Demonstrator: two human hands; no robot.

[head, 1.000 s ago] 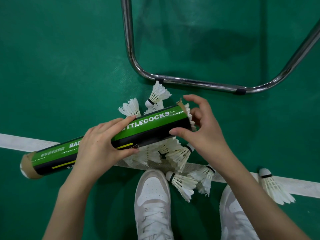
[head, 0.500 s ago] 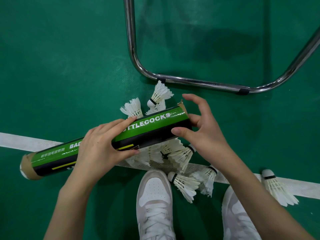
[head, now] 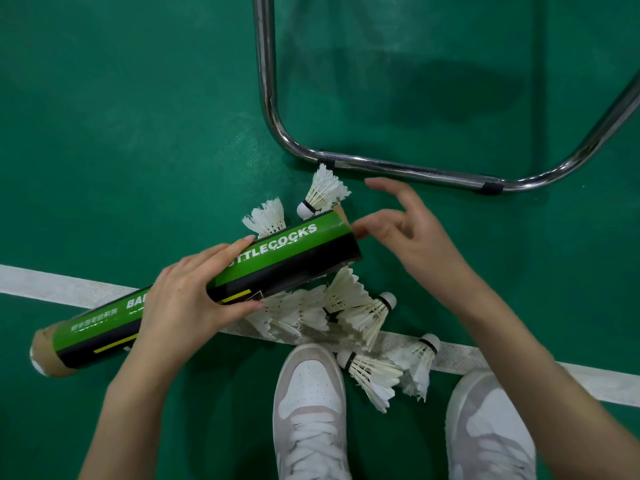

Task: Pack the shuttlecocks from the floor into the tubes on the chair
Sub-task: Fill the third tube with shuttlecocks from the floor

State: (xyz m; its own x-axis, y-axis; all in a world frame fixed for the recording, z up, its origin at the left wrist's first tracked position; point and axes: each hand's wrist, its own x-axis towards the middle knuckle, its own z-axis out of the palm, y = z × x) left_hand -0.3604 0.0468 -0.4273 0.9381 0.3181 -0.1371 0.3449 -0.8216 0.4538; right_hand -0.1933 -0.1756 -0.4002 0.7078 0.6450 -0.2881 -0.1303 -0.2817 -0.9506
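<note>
My left hand (head: 194, 292) grips the middle of a green and black shuttlecock tube (head: 284, 251), held nearly level above the floor with its open mouth to the right. Just beside that mouth my right hand (head: 405, 237) hovers with fingers spread and nothing in it, the thumb near the rim. Several white feather shuttlecocks lie on the green floor under and around the tube: one (head: 322, 195) beyond the mouth, one (head: 266, 220) behind the tube, one (head: 367, 310) below it, one (head: 370, 375) between my shoes.
The chrome tube frame of a chair (head: 398, 168) rests on the floor just beyond the pile. A white court line (head: 52, 285) crosses from left to right. My two white shoes (head: 311, 410) stand at the bottom of the view.
My right hand has drawn back from the tube's mouth and spread its fingers; the feathers that stuck out of the mouth one second ago are no longer seen. The tube has barely moved.
</note>
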